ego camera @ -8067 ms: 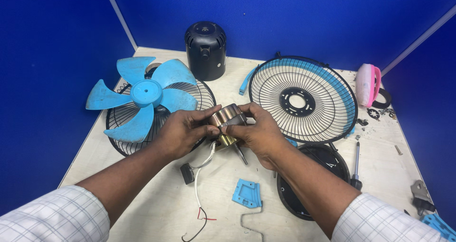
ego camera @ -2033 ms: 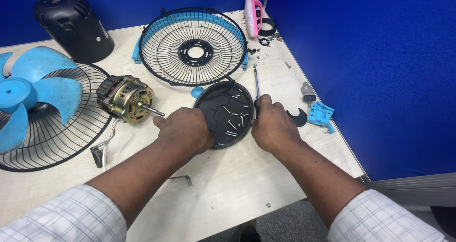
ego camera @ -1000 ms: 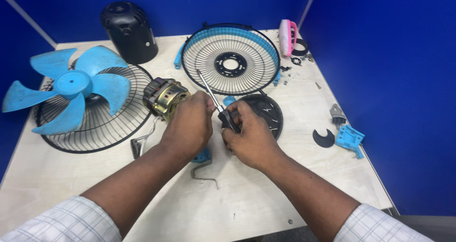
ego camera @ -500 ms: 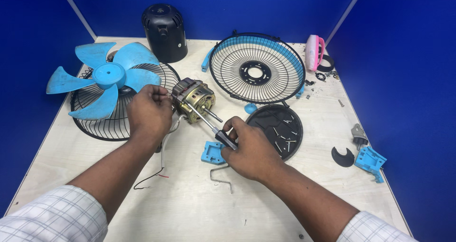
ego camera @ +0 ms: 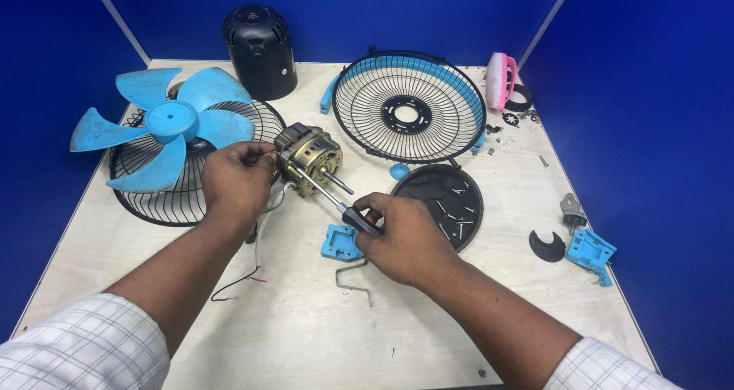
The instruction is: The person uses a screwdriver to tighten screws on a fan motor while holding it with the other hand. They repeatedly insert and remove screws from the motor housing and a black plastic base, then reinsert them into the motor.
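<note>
A brass-coloured fan motor [ego camera: 310,159] lies on the pale table [ego camera: 290,336], its shaft pointing toward me. My left hand [ego camera: 233,180] grips the motor's left side. My right hand [ego camera: 405,237] holds a black-handled screwdriver [ego camera: 325,195], whose tip touches the motor's front face. Wires [ego camera: 256,245] trail from the motor toward me. A small blue plastic bracket [ego camera: 340,243] lies just under the screwdriver handle, with a bent metal wire clip [ego camera: 353,283] in front of it.
Blue fan blades [ego camera: 164,126] rest on a wire grille [ego camera: 164,199] at left. A black motor housing [ego camera: 260,40] stands at the back, a second grille [ego camera: 409,107] at back right. A black round cover [ego camera: 451,199] holds several screws. Small blue and black parts [ego camera: 585,248] lie at right.
After taking the screwdriver from beside the black cover, my right hand brought it to the motor. My left hand now holds the motor; the view shifted slightly.
</note>
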